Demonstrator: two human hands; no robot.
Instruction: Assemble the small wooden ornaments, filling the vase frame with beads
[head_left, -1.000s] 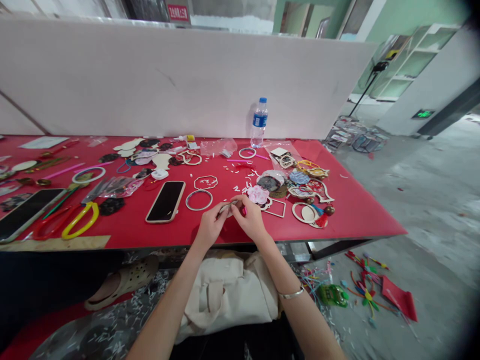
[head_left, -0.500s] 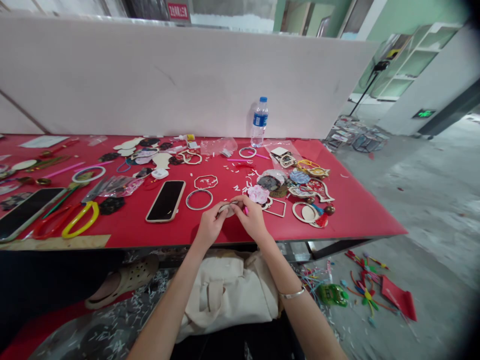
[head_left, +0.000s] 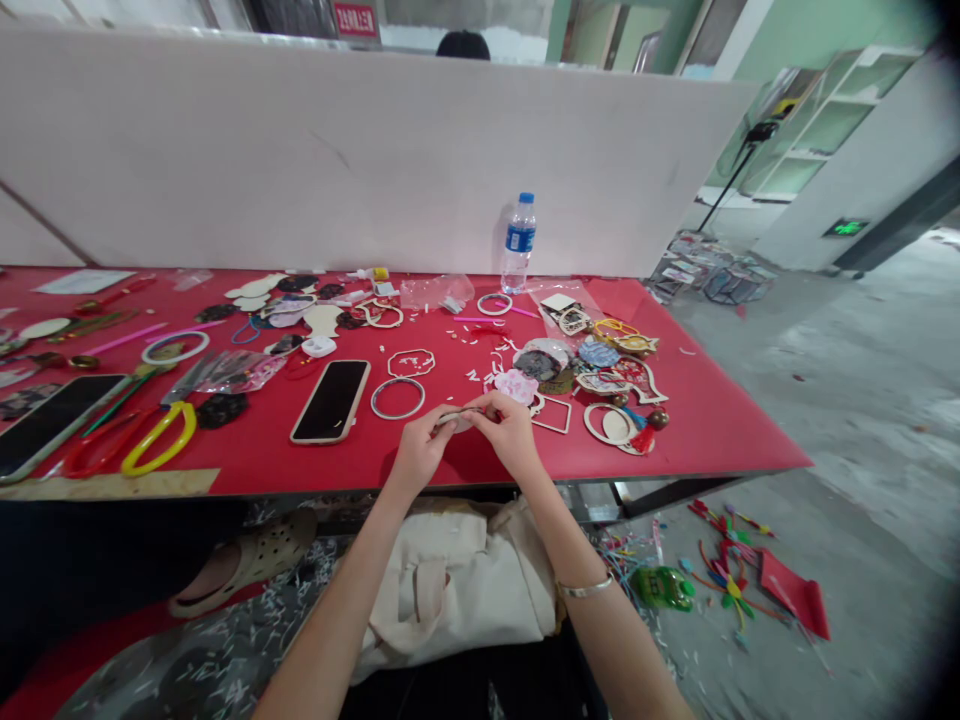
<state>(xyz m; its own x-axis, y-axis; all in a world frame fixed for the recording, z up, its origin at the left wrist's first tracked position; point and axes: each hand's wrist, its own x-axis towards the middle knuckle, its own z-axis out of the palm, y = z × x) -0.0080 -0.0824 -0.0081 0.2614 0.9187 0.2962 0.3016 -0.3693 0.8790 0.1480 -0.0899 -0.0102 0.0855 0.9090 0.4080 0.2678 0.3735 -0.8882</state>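
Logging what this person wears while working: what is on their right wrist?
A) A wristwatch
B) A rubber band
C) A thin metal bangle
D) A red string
C: a thin metal bangle circles the wrist just behind the right hand.

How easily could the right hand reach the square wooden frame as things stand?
Likely yes: the right hand sits beside the square wooden frame, with only red tabletop between them. It is pinching a small thin piece with the left hand, though, so it may need to let go first.
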